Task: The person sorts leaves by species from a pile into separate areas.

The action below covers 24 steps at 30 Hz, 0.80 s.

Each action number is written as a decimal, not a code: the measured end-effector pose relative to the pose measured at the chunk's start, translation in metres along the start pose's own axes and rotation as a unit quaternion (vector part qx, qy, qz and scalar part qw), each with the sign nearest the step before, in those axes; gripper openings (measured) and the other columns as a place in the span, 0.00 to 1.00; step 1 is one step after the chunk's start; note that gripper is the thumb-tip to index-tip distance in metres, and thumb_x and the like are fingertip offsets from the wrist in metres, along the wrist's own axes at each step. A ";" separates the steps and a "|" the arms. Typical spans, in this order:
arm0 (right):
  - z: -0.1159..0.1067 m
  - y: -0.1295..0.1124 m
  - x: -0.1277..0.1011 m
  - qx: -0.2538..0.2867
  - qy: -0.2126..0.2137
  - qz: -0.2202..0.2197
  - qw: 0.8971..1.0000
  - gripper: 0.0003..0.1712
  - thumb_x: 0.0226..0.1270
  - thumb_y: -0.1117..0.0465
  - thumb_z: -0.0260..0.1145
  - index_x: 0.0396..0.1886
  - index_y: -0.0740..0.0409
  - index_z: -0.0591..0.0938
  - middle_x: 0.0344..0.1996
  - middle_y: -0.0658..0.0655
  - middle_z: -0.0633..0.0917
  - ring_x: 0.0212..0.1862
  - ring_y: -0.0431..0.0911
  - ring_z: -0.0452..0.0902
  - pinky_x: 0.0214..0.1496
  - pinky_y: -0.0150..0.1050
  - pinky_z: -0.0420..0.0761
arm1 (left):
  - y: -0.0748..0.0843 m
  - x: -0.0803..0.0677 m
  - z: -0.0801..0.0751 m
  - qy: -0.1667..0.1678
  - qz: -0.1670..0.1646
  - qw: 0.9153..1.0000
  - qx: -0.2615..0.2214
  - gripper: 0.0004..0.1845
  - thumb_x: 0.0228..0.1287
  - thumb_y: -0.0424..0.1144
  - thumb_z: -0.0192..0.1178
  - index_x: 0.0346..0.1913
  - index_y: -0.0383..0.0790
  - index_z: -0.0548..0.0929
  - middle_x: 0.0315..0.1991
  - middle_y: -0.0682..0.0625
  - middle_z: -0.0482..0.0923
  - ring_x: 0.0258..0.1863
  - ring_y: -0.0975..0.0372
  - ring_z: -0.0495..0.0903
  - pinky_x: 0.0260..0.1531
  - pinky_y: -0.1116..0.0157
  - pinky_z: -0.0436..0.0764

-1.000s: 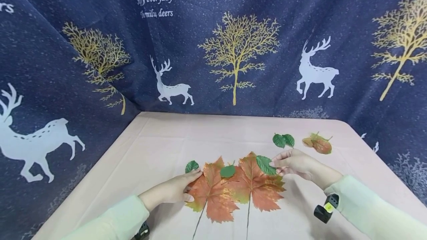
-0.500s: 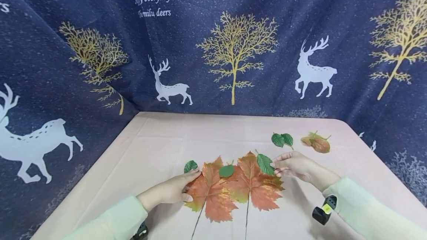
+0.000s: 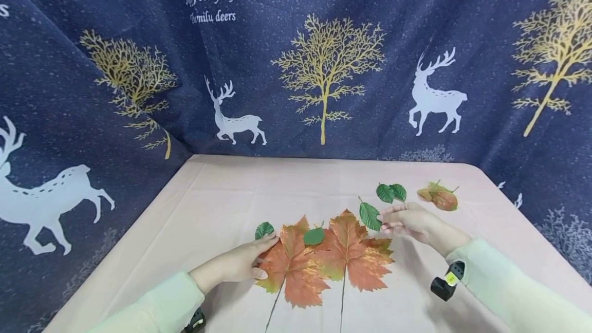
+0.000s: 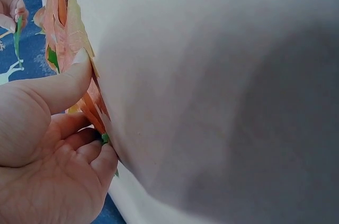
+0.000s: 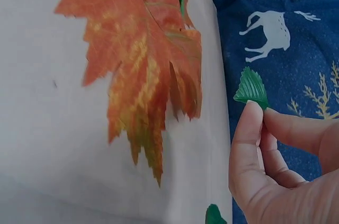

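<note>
Two big orange maple leaves lie side by side on the pink tablecloth (image 3: pixel 222 204): a left one (image 3: pixel 291 266) and a right one (image 3: pixel 353 253). My left hand (image 3: pixel 240 263) rests on the left leaf's edge, thumb (image 4: pixel 69 83) pressing it down. A small green leaf (image 3: pixel 264 230) lies by its fingertips, and another green leaf (image 3: pixel 314 236) sits between the maples. My right hand (image 3: pixel 409 222) pinches a small green leaf (image 3: pixel 369 216) between thumb and finger (image 5: pixel 249 128), held just above the table beyond the right maple leaf (image 5: pixel 143 60).
A pair of small green leaves (image 3: pixel 391 192) and an orange-brown leaf (image 3: pixel 439 198) lie at the back right of the table. Dark blue cloth with deer and trees (image 3: pixel 324 66) closes in the back and both sides.
My right hand has carried the small green leaf up and away from the right maple leaf, towards the back. The left hand has stayed put.
</note>
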State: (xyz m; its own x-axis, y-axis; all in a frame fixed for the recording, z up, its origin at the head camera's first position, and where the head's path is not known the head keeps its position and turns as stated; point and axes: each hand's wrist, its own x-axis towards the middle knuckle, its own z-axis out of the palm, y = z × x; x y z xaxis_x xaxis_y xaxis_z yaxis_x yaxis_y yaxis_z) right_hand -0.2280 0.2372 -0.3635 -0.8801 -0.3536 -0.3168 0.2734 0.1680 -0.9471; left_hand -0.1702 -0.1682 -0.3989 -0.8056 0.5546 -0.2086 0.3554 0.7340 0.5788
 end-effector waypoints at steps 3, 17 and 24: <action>-0.004 -0.001 0.007 -0.005 0.018 -0.007 1.000 0.12 0.71 0.70 0.55 0.49 0.73 0.76 0.28 0.50 0.86 0.33 0.38 0.84 0.42 0.30 0.85 | -0.001 0.000 0.000 0.000 -0.001 1.000 0.000 0.45 0.55 0.34 0.68 0.74 0.34 0.57 0.76 0.37 0.49 0.73 0.41 0.56 0.66 0.42 0.65; -0.017 -0.004 0.032 -0.002 0.085 -0.001 0.996 0.28 0.71 0.68 0.56 0.65 0.80 0.62 0.29 0.48 0.85 0.32 0.37 0.83 0.45 0.31 0.85 | 0.000 0.003 0.002 -0.004 -0.004 1.000 0.011 0.44 0.56 0.34 0.68 0.74 0.35 0.57 0.76 0.38 0.49 0.73 0.43 0.57 0.67 0.45 0.66; -0.021 -0.014 0.042 0.006 0.094 -0.016 0.995 0.27 0.70 0.71 0.55 0.63 0.83 0.63 0.27 0.49 0.85 0.30 0.37 0.83 0.42 0.30 0.85 | 0.001 0.000 0.000 -0.001 -0.002 1.000 0.010 0.45 0.56 0.34 0.68 0.74 0.33 0.57 0.76 0.37 0.49 0.72 0.42 0.57 0.67 0.44 0.65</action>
State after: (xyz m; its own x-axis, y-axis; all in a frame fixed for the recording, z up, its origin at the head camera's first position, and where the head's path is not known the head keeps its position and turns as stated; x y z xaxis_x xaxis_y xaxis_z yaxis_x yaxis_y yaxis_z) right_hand -0.2773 0.2387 -0.3624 -0.9455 -0.1800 -0.2714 0.2467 0.1483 -0.9577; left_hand -0.1701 -0.1676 -0.3980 -0.8059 0.5523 -0.2135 0.3608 0.7439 0.5625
